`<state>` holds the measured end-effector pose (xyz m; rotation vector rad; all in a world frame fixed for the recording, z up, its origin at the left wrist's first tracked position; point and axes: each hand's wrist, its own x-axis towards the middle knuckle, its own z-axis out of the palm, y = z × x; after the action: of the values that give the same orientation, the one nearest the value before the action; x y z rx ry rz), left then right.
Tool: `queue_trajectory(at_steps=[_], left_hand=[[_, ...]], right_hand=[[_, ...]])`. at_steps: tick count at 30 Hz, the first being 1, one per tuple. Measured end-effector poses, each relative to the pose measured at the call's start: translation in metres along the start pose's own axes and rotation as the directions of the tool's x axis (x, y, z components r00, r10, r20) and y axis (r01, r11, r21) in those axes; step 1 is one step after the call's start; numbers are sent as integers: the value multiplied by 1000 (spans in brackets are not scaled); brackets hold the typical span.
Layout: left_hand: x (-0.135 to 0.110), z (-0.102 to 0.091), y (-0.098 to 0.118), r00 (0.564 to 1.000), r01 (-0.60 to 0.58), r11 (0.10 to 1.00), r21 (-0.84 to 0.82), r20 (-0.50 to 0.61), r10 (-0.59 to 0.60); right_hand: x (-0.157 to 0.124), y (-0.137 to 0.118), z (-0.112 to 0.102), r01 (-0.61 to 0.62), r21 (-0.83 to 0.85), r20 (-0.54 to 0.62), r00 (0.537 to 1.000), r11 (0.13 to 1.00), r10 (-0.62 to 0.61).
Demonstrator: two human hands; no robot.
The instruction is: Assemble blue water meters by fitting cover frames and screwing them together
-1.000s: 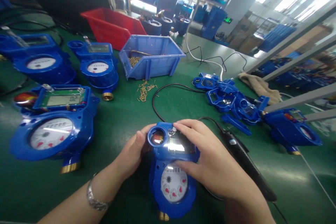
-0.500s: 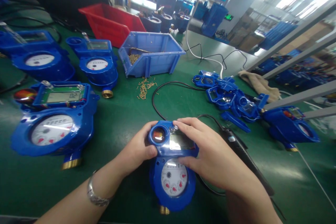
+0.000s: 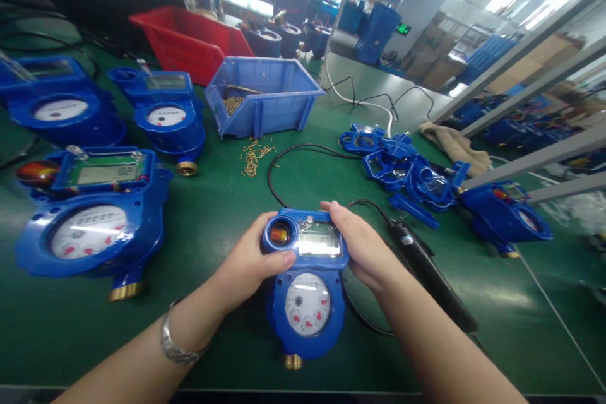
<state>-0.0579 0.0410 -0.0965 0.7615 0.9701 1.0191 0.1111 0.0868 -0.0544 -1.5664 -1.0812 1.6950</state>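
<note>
A blue water meter (image 3: 307, 322) with a round white dial, a small display and a brass fitting stands in front of me on the green bench. My left hand (image 3: 253, 259) grips the left side of its upper housing, thumb over the front edge beside the round battery opening. Along the housing's right side lies my right hand (image 3: 362, 246), its fingers partly hidden behind the meter. Both hands clasp the housing between them. To the right rests a black electric screwdriver (image 3: 433, 278) with a cable.
Several other blue meters (image 3: 89, 230) stand at the left. Behind are a blue bin (image 3: 269, 110) of screws, a red bin (image 3: 189, 38) and loose brass screws (image 3: 254, 156). Blue plastic covers (image 3: 402, 164) are heaped at the right, near another meter (image 3: 506, 214) and a metal frame (image 3: 544, 167).
My right hand has slid from over the display to the housing's right side, uncovering the lit display. My left thumb has moved slightly inward. The whole view has shifted a little.
</note>
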Motion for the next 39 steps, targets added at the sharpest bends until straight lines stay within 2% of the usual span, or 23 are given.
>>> queue_trajectory(at_steps=[2,3,6,14,22,27,34,37,39], left_hand=[[-1,0,0,1000,3,1000,10,-4,-2],[-1,1,1,1000,6,1000,13,-5,-6],[-3,1,1,1000,6,1000,26,-16,-5],[-6,3,3,1000,15,1000,-14,-19,-16],[-5,0,-3,1000,8,998,-62,-5,-8],[-6,-3,-6,999,-39,998,-58,21,40],[-5,-6,-7,997,-43,998,-48,55,46],[-5,-6,-8,996,-47,998,-42,67,50],[-5,-7,-9,995,-64,997,-39,71,67]], right_hand=[[1,-1,7,-216,126,81,975,968,208],[1,-2,9,-282,168,109,958,945,267],[-1,-4,14,-322,258,92,947,911,308],[1,10,20,-210,412,62,977,887,202],[2,12,17,-183,363,86,983,914,163],[1,9,16,-123,252,152,985,960,86],[2,11,12,4,107,157,987,994,-21],[-2,8,2,126,9,84,989,992,-126],[-8,2,-6,313,-180,145,946,932,-290]])
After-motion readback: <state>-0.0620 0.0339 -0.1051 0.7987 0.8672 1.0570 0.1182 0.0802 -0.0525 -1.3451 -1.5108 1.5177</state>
